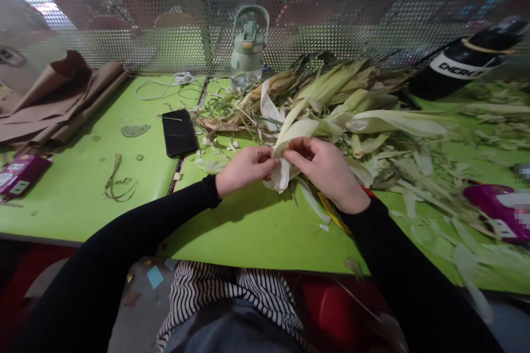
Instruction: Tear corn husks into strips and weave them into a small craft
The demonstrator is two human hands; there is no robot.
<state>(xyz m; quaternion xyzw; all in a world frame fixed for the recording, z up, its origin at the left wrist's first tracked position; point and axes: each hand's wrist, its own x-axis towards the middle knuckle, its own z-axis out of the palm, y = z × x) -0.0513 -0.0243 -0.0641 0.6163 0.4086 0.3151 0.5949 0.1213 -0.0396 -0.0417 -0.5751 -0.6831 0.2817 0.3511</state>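
Observation:
Both hands meet over the green table, holding a pale corn husk [296,131] that is folded or twisted, with its lower end hanging below the fingers. My left hand [247,170] pinches the husk from the left between thumb and fingers. From the right, my right hand [325,168] pinches the same husk close to the left fingertips. Just behind the hands lies a heap of corn husks [348,85], some green and some dried brown. Under the right wrist, a yellow and red object [333,214] shows only in part.
A black phone [179,132] lies left of the hands. Behind stand a pale green water bottle [248,52] and a perforated metal screen [174,27]. Brown paper [62,102] covers the far left. A black bottle [464,63] leans at right, near husk scraps and a purple box [499,209].

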